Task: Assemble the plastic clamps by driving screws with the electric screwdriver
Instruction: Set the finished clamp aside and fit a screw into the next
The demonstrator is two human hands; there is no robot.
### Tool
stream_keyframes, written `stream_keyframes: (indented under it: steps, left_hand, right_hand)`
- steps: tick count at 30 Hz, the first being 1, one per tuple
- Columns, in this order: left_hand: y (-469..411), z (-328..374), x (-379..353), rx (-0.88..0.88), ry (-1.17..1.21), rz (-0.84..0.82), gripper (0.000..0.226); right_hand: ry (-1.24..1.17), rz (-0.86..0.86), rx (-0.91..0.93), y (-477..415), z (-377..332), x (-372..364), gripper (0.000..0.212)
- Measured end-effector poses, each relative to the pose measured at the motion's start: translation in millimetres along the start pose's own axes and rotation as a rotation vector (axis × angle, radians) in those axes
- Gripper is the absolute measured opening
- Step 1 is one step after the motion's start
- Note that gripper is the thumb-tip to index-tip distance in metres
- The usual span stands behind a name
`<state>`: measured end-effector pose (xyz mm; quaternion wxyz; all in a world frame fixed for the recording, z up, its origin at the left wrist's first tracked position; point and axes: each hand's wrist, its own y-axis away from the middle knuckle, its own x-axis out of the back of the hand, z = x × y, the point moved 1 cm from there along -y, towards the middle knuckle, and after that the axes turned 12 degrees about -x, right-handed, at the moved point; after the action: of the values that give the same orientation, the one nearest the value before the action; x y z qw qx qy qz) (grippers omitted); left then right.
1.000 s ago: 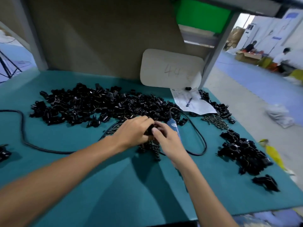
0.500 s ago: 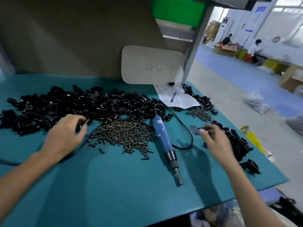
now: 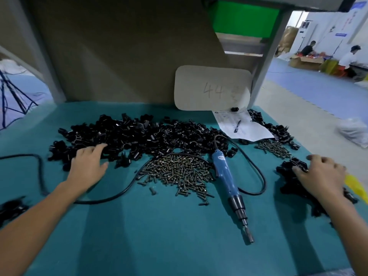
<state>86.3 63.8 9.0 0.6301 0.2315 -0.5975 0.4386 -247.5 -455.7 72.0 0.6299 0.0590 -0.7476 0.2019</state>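
Note:
A big heap of loose black plastic clamp parts (image 3: 149, 134) spreads across the back of the teal table (image 3: 159, 236). My left hand (image 3: 87, 164) reaches into its left edge, fingers stretched out and touching the parts. In front of the heap lies a pile of brass-coloured screws (image 3: 177, 172). The blue electric screwdriver (image 3: 225, 176) lies flat beside them, bit toward me, with no hand on it. At the right edge my right hand (image 3: 322, 176) rests with bent fingers on a smaller pile of black clamps (image 3: 288, 170); nothing is visibly gripped.
The screwdriver's black cable (image 3: 39, 170) loops across the table's left and round the screws. A paper sheet with a pen (image 3: 243, 126), a cardboard sign (image 3: 211, 88) and a small second screw pile (image 3: 274, 148) lie at the back right. A few clamps (image 3: 10, 208) lie at the left edge.
Both hands left the middle, where they worked together over the screwdriver. The left went to the parts heap. The right carried a clamp to the right-hand pile and now rests on it.

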Motion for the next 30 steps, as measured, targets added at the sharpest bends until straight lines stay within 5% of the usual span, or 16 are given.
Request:
stream_keyframes:
  steps: [8,13,19,24,28,30]
  left_hand:
    - [-15.1,-2.1,8.4,0.024,-0.005,0.073,0.034]
    - [-25.4,8.1,16.1,0.112,0.091,0.086,0.024]
    - [-28.8,10.3,32.8,0.183,0.656,0.170,0.020]
    - [-34.1,28.6,50.7,0.398,1.127,0.199,0.013]
    - [-18.0,48.8,57.5,0.373,1.252,0.004,0.012]
    - [-10.2,54.9,59.8,0.282,1.244,-0.113,0.039]
  right_hand:
    - [-0.337,-0.253,0.581,81.9,-158.6,-4.2,0.037]
    - [-0.269,-0.495,0.842,123.7,-237.2,-32.9,0.036]
    - [-0.177,-0.474,0.863,128.4,-262.0,-54.7,0.036]
    - [-0.241,-0.284,0.625,91.3,-276.0,-54.9,0.037]
    - [-0.135,-0.353,0.515,74.7,-282.7,-65.7,0.036]
    - [-0.150,-0.348,0.476,72.8,-285.9,-67.3,0.029]
